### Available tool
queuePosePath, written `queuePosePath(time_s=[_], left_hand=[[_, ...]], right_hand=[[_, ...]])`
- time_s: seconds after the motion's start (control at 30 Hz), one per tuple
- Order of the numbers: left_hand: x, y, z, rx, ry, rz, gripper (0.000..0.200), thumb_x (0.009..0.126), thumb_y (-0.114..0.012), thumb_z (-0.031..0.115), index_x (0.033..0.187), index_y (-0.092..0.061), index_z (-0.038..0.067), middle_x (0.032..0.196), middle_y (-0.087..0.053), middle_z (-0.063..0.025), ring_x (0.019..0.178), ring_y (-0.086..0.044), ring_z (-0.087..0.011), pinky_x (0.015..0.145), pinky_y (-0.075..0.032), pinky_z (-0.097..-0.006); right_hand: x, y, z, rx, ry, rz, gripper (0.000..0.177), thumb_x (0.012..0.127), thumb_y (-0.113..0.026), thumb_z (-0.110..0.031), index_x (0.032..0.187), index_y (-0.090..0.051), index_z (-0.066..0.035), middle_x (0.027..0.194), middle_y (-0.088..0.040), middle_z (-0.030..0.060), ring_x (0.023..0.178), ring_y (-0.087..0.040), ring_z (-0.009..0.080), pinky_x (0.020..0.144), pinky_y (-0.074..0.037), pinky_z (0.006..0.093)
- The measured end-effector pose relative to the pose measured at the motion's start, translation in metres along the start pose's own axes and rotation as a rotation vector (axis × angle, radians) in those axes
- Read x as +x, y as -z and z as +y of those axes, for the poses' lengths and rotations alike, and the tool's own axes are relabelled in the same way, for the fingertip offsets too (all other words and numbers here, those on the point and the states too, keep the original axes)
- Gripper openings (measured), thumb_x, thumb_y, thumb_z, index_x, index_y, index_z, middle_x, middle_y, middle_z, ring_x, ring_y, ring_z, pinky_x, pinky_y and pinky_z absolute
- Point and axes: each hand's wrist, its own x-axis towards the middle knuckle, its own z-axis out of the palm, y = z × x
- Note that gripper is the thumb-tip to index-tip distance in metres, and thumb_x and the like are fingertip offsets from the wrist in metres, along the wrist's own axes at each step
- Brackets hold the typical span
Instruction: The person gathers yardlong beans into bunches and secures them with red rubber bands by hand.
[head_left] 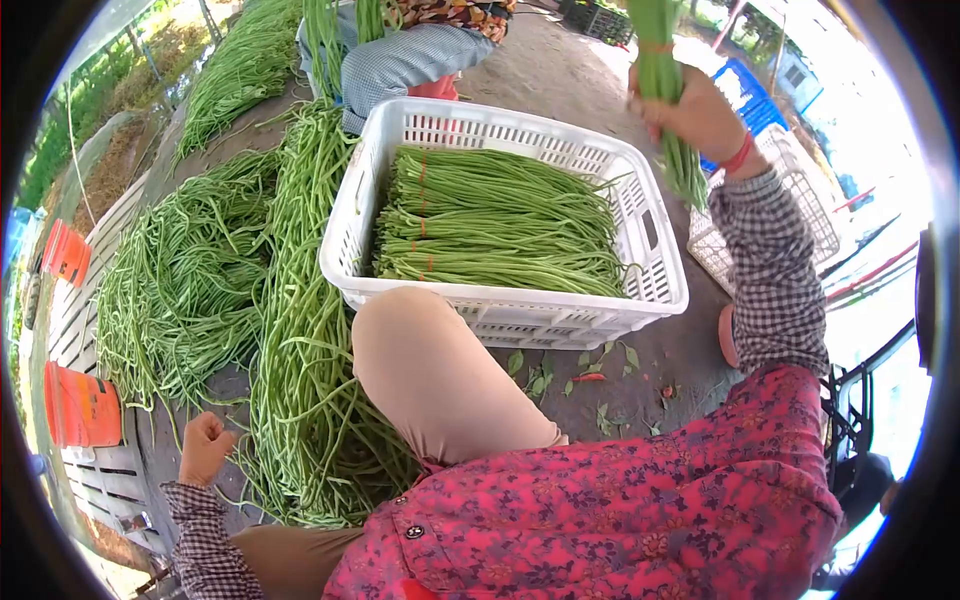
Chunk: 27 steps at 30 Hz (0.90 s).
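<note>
My right hand [698,108] is raised at the upper right, closed around a bundle of long green beans [656,62] with an orange band near its upper part. The bundle hangs upright past the right rim of the white crate [500,118]. Inside that crate lie several banded bundles of long beans [500,220], side by side. Low on the left, my left hand [205,448] is curled into a fist; what it holds, if anything, is hidden. It is just left of a long heap of loose beans [310,350].
More loose beans [190,280] lie on the left. Orange buckets [82,405] stand by slatted boards. Another person's knee [410,70] is behind the crate. A second pale crate [715,245] and a blue crate [745,95] are at right. Leaves and a red chili pepper [590,377] litter the ground.
</note>
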Motion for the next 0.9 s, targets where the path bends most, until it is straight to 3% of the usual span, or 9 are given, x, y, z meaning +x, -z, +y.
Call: queuePosePath(time_s=[0.07, 0.1, 0.13, 0.17, 0.37, 0.57, 0.67, 0.7, 0.9], left_hand=[[-0.007, 0.01, -0.005, -0.035, 0.021, 0.015, 0.019, 0.074, -0.061, 0.0, 0.067, -0.044, 0.006, 0.058, -0.045, 0.0014, 0.051, -0.045, -0.0069, 0.046, -0.038, -0.0224], [-0.012, 0.01, -0.001, -0.077, 0.023, 0.033, 0.018, 0.074, -0.06, 0.0, 0.068, -0.044, 0.006, 0.059, -0.045, 0.0012, 0.051, -0.046, -0.0073, 0.047, -0.039, -0.0223], [-0.018, 0.01, 0.003, -0.119, 0.024, 0.052, 0.018, 0.075, -0.06, 0.0, 0.068, -0.045, 0.006, 0.059, -0.046, 0.0011, 0.052, -0.047, -0.0076, 0.047, -0.04, -0.0221], [-0.023, 0.01, 0.01, -0.146, 0.063, 0.066, 0.017, 0.075, -0.06, -0.001, 0.07, -0.045, 0.006, 0.06, -0.047, 0.0011, 0.052, -0.048, -0.0077, 0.048, -0.04, -0.0221], [-0.04, 0.019, -0.008, -0.061, 0.117, 0.064, 0.016, 0.075, -0.06, -0.001, 0.071, -0.046, 0.005, 0.061, -0.048, 0.0011, 0.054, -0.049, -0.0074, 0.05, -0.041, -0.0215], [-0.038, 0.021, -0.017, -0.005, 0.185, 0.049, 0.015, 0.073, -0.064, 0.002, 0.072, -0.049, 0.005, 0.063, -0.047, 0.0034, 0.057, -0.043, -0.004, 0.052, -0.035, -0.0199], [-0.034, 0.02, -0.01, -0.018, 0.208, 0.026, 0.014, 0.074, -0.064, 0.003, 0.073, -0.05, 0.004, 0.063, -0.048, 0.0032, 0.059, -0.043, -0.0041, 0.053, -0.034, -0.0201], [-0.034, 0.019, -0.009, -0.015, 0.21, 0.02, 0.013, 0.073, -0.064, 0.003, 0.073, -0.05, 0.004, 0.063, -0.048, 0.003, 0.059, -0.043, -0.0043, 0.053, -0.035, -0.0202], [-0.029, 0.018, -0.016, 0.013, 0.186, -0.015, 0.012, 0.073, -0.063, 0.001, 0.074, -0.051, 0.003, 0.065, -0.049, 0.0017, 0.058, -0.044, -0.0056, 0.053, -0.035, -0.0207]], right_hand=[[0.002, -0.052, 0.044, -0.07, -0.26, -0.175, 0.042, 0.076, -0.075, -0.03, 0.094, -0.056, 0.003, 0.069, -0.057, 0.0059, 0.056, -0.056, 0.0131, 0.051, -0.047, 0.0278], [0.005, -0.084, 0.074, -0.422, -0.135, -0.261, 0.049, 0.073, -0.075, -0.032, 0.098, -0.056, 0.005, 0.075, -0.061, 0.0143, 0.065, -0.061, 0.0238, 0.064, -0.05, 0.0349], [0.003, -0.124, 0.12, -0.32, -0.076, -0.274, 0.052, 0.072, -0.074, -0.033, 0.101, -0.056, 0.006, 0.083, -0.062, 0.021, 0.078, -0.062, 0.032, 0.076, -0.048, 0.0385], [0.005, -0.152, 0.118, -0.3, -0.242, -0.438, 0.053, 0.073, -0.073, -0.033, 0.106, -0.056, 0.004, 0.091, -0.063, 0.0242, 0.088, -0.062, 0.0344, 0.079, -0.047, 0.0399], [0.02, -0.278, 0.186, -0.35, -0.031, -0.439, 0.058, 0.077, -0.068, -0.039, 0.113, -0.05, 0.002, 0.096, -0.061, 0.0243, 0.094, -0.059, 0.0389, 0.082, -0.046, 0.0434], [0.031, -0.303, 0.163, -0.429, -0.101, -0.562, 0.072, 0.081, -0.052, -0.062, 0.118, -0.047, 0.0, 0.09, -0.062, 0.0252, 0.088, -0.06, 0.0398, 0.076, -0.048, 0.0452], [0.033, -0.305, 0.159, -0.438, -0.144, -0.534, 0.072, 0.082, -0.051, -0.062, 0.119, -0.047, -0.001, 0.088, -0.062, 0.0249, 0.087, -0.061, 0.0397, 0.075, -0.048, 0.0461], [0.036, -0.3, 0.144, -0.443, -0.207, -0.604, 0.064, 0.086, -0.05, -0.057, 0.12, -0.047, -0.002, 0.102, -0.061, 0.0244, 0.093, -0.06, 0.0388, 0.081, -0.047, 0.0452], [0.031, -0.314, 0.155, -0.399, -0.143, -0.377, 0.049, 0.087, -0.057, -0.039, 0.122, -0.046, -0.007, 0.115, -0.054, 0.0193, 0.107, -0.051, 0.0381, 0.09, -0.042, 0.0445]])
